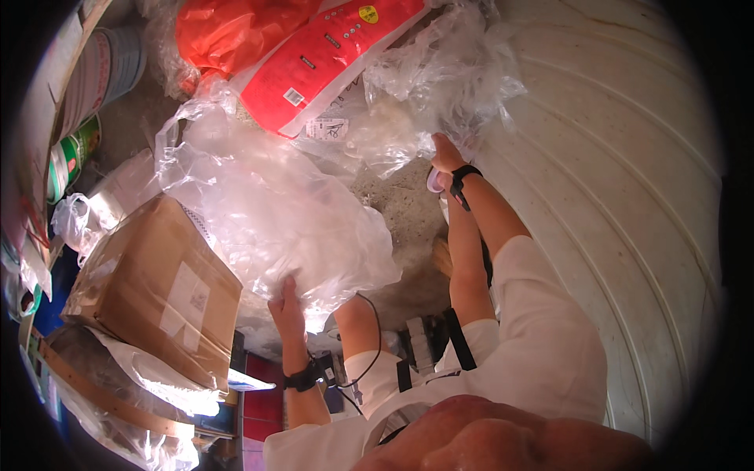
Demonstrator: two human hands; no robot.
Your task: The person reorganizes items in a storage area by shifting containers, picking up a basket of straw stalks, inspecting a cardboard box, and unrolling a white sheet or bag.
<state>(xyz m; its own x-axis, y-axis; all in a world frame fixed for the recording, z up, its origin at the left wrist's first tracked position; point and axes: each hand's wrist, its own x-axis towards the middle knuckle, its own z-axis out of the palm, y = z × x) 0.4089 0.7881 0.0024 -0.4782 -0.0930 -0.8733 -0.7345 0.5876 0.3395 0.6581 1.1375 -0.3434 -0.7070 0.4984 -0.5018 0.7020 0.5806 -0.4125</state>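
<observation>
My left hand (288, 312) grips the near edge of a large clear plastic bag (277, 206), which spreads out ahead of it. The bag looks crumpled and lets light through. Farther off to the right, my right hand (449, 156) is closed at the near edge of a heap of crumpled clear plastic film (424, 100), with some film at its fingertips. Between and beyond the hands lies a red printed plastic package (318, 65) with pale edges. Under its near side is a clear wrapping with a label (327, 129) that bears writing.
At left a taped cardboard box (159, 288) rests on plastic-wrapped goods (118, 377). A red plastic bag (235, 35) lies at the far side, with buckets (106, 70) and a green can (73, 156) along the left. A ribbed pale panel (589, 206) bounds the right. A black cable (377, 329) loops by my knee.
</observation>
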